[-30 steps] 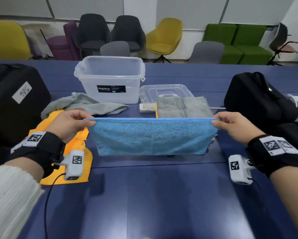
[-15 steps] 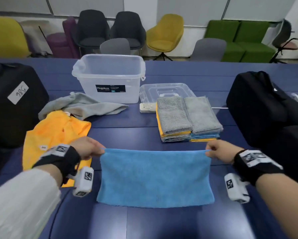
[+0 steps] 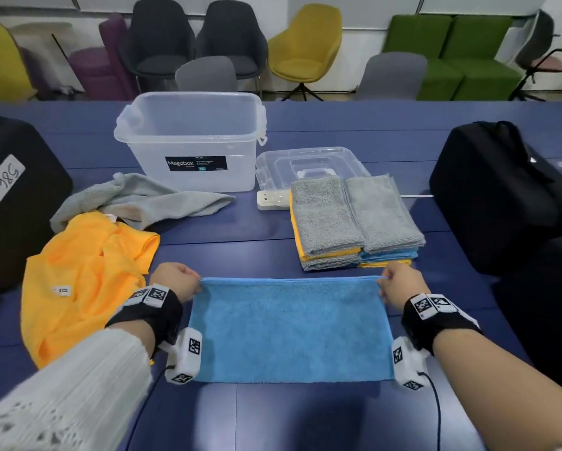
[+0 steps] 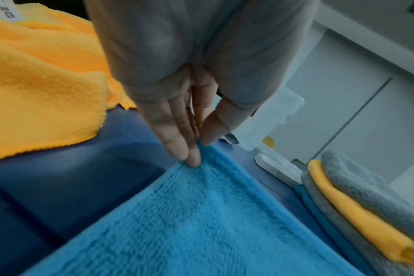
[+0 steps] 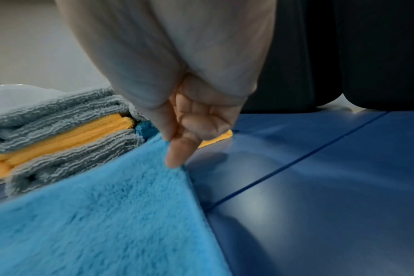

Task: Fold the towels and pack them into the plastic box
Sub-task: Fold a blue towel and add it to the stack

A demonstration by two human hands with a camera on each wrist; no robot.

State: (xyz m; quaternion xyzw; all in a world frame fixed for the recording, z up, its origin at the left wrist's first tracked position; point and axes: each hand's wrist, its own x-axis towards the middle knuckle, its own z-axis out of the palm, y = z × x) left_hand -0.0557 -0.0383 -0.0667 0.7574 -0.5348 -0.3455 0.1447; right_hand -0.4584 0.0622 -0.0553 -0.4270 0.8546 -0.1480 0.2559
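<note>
From the head view, the blue towel (image 3: 289,330) lies flat on the worktop (image 3: 305,415) directly in front of the person, its long axis running left to right. The left hand (image 3: 175,281) pinches its far left corner and the right hand (image 3: 403,284) pinches its far right corner, so the two hands sit well apart at opposite ends of the far edge, equally placed. The near edge lies free toward the body. Two stacks of folded towels (image 3: 354,222) stand just beyond the towel's far right part, and the plastic box (image 3: 188,144) stands open and looks empty further back to the left, its lid (image 3: 309,164) beside it. An orange towel (image 3: 84,281) and a grey towel (image 3: 133,203) lie unfolded to the left.

From the left wrist view, the fingers (image 4: 177,138) and thumb close on the blue towel's corner (image 4: 201,155), with the orange towel just beside it.

From the right wrist view, a finger (image 5: 177,151) and the thumb clamp the opposite corner, the folded stack rising close behind.

The next fold probably brings one short end over to the other along that long axis; either hand could carry its corner across, the right being nearer the stacks.
</note>
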